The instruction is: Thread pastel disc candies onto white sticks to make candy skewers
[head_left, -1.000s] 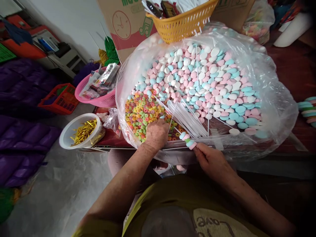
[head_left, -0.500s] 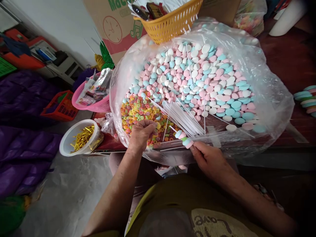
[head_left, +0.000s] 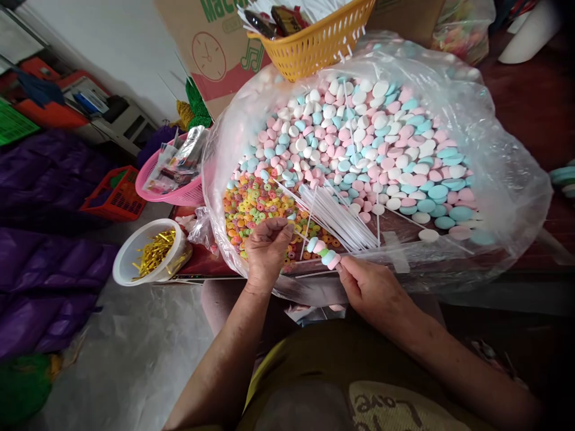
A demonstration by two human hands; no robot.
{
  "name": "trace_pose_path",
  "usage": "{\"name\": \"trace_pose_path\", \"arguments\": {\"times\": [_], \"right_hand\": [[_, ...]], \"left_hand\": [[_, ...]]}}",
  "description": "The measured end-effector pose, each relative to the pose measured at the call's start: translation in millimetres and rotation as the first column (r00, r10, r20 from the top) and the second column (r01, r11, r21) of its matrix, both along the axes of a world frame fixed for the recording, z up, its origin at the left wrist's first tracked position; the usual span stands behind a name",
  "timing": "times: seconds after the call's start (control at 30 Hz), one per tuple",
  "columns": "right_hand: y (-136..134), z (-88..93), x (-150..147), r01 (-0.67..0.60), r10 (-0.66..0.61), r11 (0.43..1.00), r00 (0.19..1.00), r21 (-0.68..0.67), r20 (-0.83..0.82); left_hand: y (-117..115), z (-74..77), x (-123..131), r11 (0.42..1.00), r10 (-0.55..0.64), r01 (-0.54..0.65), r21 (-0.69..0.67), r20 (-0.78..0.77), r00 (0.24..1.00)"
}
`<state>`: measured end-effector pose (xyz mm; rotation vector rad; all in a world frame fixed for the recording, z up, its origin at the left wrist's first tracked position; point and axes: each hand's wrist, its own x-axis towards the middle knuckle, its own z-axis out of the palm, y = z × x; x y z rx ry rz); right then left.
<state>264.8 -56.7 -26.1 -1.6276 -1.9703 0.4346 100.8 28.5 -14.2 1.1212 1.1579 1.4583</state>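
My right hand (head_left: 372,287) pinches the lower end of a candy skewer (head_left: 323,252), a white stick threaded with pastel blue and pink marshmallows and a green piece between them. The stick's bare tip points up and left to my left hand (head_left: 269,248). That hand's thumb and forefinger are closed at the tip on a small yellow gummy ring, mostly hidden by the fingers. Below and around it lies a heap of sugared gummy rings (head_left: 256,206). Loose white sticks (head_left: 339,218) lie in a bundle beside them. Pink, white and blue marshmallows (head_left: 359,137) fill the back and right.
A clear plastic sheet (head_left: 503,179) surrounds the candy. Behind it stands an orange basket (head_left: 309,54) before a cardboard box (head_left: 211,54). Left are a pink basket (head_left: 188,193) of packets and a white tub (head_left: 130,254) of gold ties. Finished-looking skewers (head_left: 563,176) lie far right.
My right hand has brought the skewer left, and its tip now meets my left hand's fingers. My left hand has lifted slightly from the gummy rings with the yellow ring. The view has shifted slightly.
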Motion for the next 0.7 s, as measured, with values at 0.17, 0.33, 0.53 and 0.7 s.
{"name": "trace_pose_path", "arguments": {"times": [0.17,0.33,0.53,0.7], "right_hand": [[1,-2.1,1,0.031,-0.024,0.997,0.996,-0.076,0.091],[2,2.8,-2,0.036,-0.026,0.996,0.993,-0.086,0.119],[1,0.6,-1,-0.037,0.043,0.998,0.994,0.058,-0.104],[1,3.8,0,-0.072,0.088,0.992,0.983,0.100,-0.160]], "left_hand": [[-7,-8.1,-5,0.951,0.068,0.047,0.305,-0.356,0.932],[-15,-8.4,-8,0.788,0.118,0.290,0.543,-0.595,0.795],[-8,3.8,0,0.993,0.087,-0.094,0.078,0.086,0.993],[-1,9.0,-7,0.992,-0.051,0.085,-0.088,0.333,0.941]]}}
